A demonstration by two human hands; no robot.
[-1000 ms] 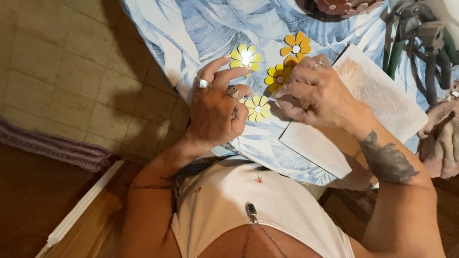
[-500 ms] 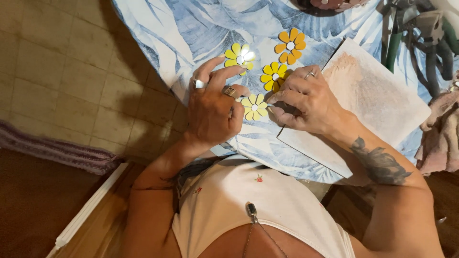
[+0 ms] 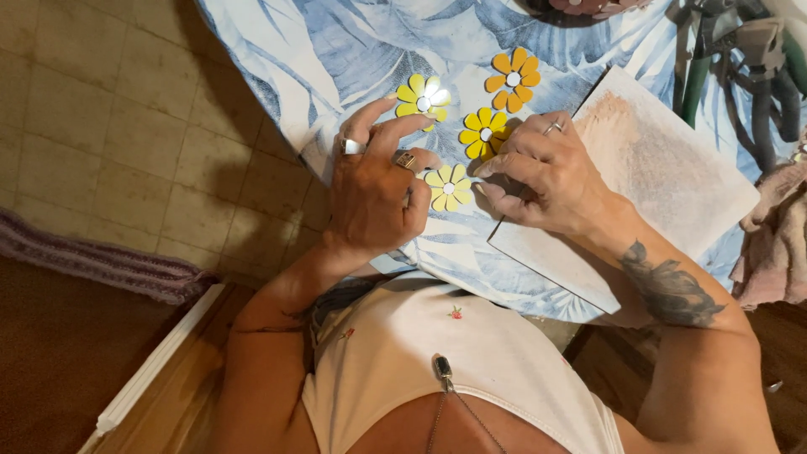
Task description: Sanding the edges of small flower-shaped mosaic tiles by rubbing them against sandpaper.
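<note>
Several flat daisy-shaped pieces lie on a table covered with a blue leaf-print cloth (image 3: 336,50). My left hand (image 3: 374,197), wearing rings, rests beside a pale yellow flower (image 3: 450,187), thumb touching its edge. My right hand (image 3: 546,176), fingers curled, sits on the near corner of a white board (image 3: 664,176), fingertips at the same flower and just below a yellow flower (image 3: 482,133). An orange flower (image 3: 513,79) and another yellow flower (image 3: 423,98) lie farther back.
Pliers and cutters with green and dark handles (image 3: 740,76) lie at the far right of the table. A pinkish rag (image 3: 777,235) hangs at the right edge. Tiled floor (image 3: 109,126) and a purple rug (image 3: 92,256) are to the left.
The orange flower, earlier next to my right hand's fingers, now lies free on the cloth. Both hands have closed in on the pale yellow flower near the board's corner.
</note>
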